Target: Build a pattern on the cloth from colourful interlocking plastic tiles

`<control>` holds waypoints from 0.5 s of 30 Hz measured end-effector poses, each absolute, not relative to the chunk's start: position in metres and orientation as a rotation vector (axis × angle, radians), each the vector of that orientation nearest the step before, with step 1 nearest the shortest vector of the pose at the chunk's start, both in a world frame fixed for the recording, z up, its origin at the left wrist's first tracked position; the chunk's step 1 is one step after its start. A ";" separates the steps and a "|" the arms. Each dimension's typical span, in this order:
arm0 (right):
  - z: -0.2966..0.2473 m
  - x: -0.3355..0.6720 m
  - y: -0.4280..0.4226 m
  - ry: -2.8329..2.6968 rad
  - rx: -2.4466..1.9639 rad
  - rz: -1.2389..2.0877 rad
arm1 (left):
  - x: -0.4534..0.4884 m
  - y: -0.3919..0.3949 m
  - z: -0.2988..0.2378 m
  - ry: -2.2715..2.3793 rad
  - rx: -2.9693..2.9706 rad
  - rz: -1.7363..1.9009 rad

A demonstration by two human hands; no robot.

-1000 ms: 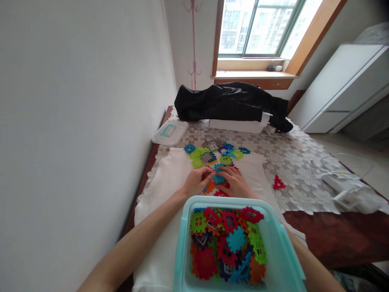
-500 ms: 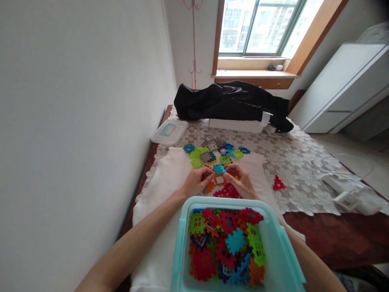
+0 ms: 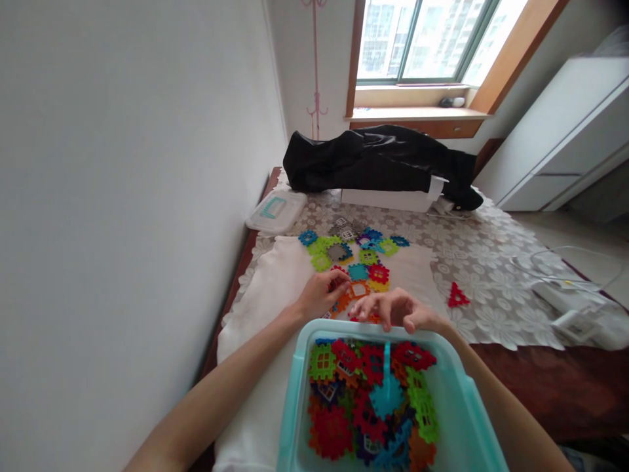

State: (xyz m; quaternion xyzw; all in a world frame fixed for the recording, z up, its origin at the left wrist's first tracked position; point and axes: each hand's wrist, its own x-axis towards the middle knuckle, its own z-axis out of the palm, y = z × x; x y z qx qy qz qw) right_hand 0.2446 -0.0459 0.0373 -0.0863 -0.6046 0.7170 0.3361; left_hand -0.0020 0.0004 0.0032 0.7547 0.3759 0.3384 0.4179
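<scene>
Left hand (image 3: 322,293): your fingers curl beside an orange piece (image 3: 358,296); cannot tell whether they pinch.
Right hand (image 3: 397,308): yours, spread by the tub (image 3: 291,406)'s far rim.
Plastic pieces (image 3: 331,429): inside tub, on cloth (image 3: 270,295).

Teal tub (image 3: 466,419), open-topped, toothed plastic pieces heaped inside: lime window piece (image 3: 322,360) at tub's far left corner, large red piece (image 3: 331,429) near left, light-blue square (image 3: 378,402) mid-tub, thin blue piece (image 3: 387,360) edge-on over it; beyond tub, lying flat: blue square (image 3: 358,271), red window piece (image 3: 378,273), orange frame (image 3: 359,289); red triangle (image 3: 457,295) right of tub, apart
</scene>
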 end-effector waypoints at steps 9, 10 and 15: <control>0.015 0.230 -0.038 -1.735 -1.045 0.879 | -0.003 0.001 0.006 0.927 1.910 0.814; 0.012 0.229 -0.037 -1.790 -1.101 0.738 | -0.003 0.001 0.006 0.929 1.908 0.815; -0.010 0.229 -0.037 -2.066 -1.354 0.282 | -0.002 0.000 0.005 0.943 1.892 0.835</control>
